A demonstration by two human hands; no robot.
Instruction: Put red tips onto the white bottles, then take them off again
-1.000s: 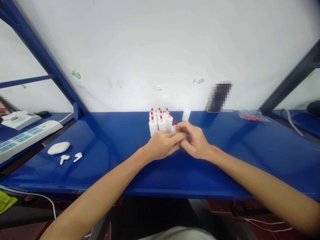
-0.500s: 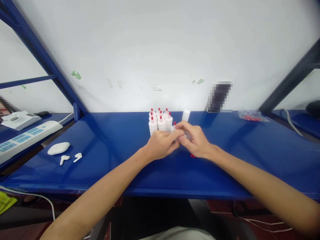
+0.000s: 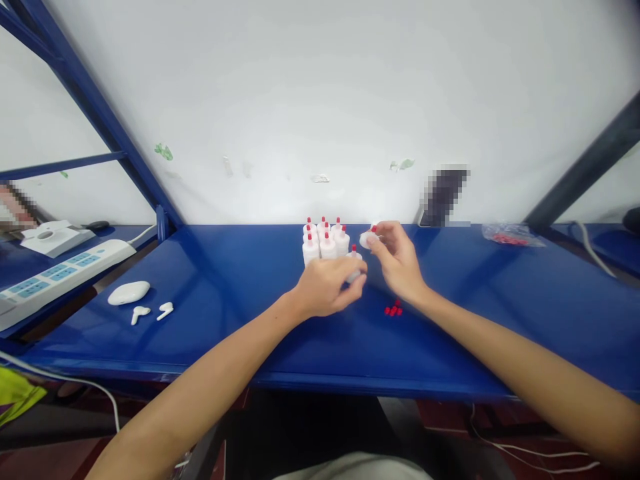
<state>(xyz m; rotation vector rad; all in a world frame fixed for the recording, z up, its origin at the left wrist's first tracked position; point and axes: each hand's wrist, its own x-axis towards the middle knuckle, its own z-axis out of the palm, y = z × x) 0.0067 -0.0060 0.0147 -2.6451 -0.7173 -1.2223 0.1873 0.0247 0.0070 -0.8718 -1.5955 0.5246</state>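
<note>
My left hand (image 3: pixel 325 287) curls its fingers around a white squeeze bottle (image 3: pixel 353 265) with a red tip, just in front of the bottle group. Behind and to the right, the thumb and fingers of my right hand (image 3: pixel 400 260) pinch a round white piece (image 3: pixel 369 239). A red tip shows at its top; whether it is a whole bottle or only its top, I cannot tell. Several white squeeze bottles (image 3: pixel 327 250) with red tips stand upright in tight rows left of my hands, their lower front partly hidden by my left hand. Several small red caps (image 3: pixel 393 311) lie loose below my right wrist.
A clear bag with red pieces (image 3: pixel 510 237) lies at the back right. A dark phone-like object (image 3: pixel 443 200), blurred out, leans on the wall. At left are a white earbud case (image 3: pixel 129 293), two earbuds (image 3: pixel 141 313) and a power strip (image 3: pixel 65 273).
My hands, together before, have parted: the right moved up and away from the bottle in my left. The red caps are uncovered; the separate white bottle at the back no longer shows clearly.
</note>
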